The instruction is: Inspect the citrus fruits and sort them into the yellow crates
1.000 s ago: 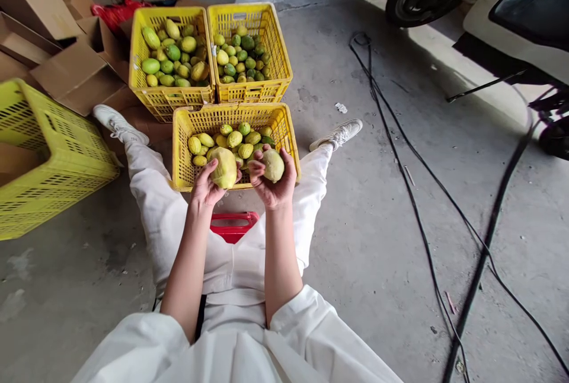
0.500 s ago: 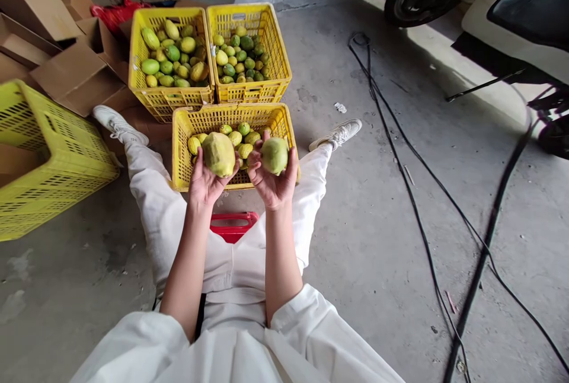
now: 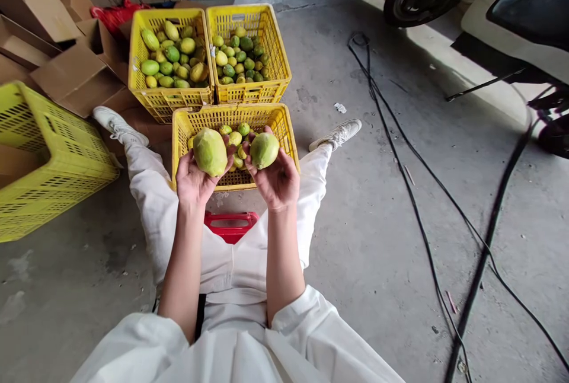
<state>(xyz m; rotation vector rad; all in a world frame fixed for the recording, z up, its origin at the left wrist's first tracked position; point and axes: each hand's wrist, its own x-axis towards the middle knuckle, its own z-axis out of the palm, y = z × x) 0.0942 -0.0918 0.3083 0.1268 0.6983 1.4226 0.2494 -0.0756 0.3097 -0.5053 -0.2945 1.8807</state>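
In my left hand [image 3: 194, 184] rests a large yellow-green lemon [image 3: 210, 152], with the fingers curled round it from below. My right hand [image 3: 281, 184] holds a smaller, greener lemon [image 3: 264, 150], gripped by thumb and fingers with its tip facing me. Both are raised side by side, a short gap apart, over the front edge of a yellow plastic crate [image 3: 288, 129]. Inside that crate lie several more yellow and green lemons [image 3: 235, 137], partly hidden by my hands and the held fruit.
Behind stand two yellow crates, the left crate [image 3: 133, 51] and the right crate [image 3: 281, 57], both holding fruit. A taller yellow-green crate [image 3: 62, 175] is at left, near cardboard boxes [image 3: 75, 77]. A red handled object [image 3: 231, 232] sits between my legs. Black cables [image 3: 400, 158] cross the floor at right.
Both hands have shifted slightly left with their lemons. Each lemon has turned, showing a different side, and the left one hangs a little farther from the right.
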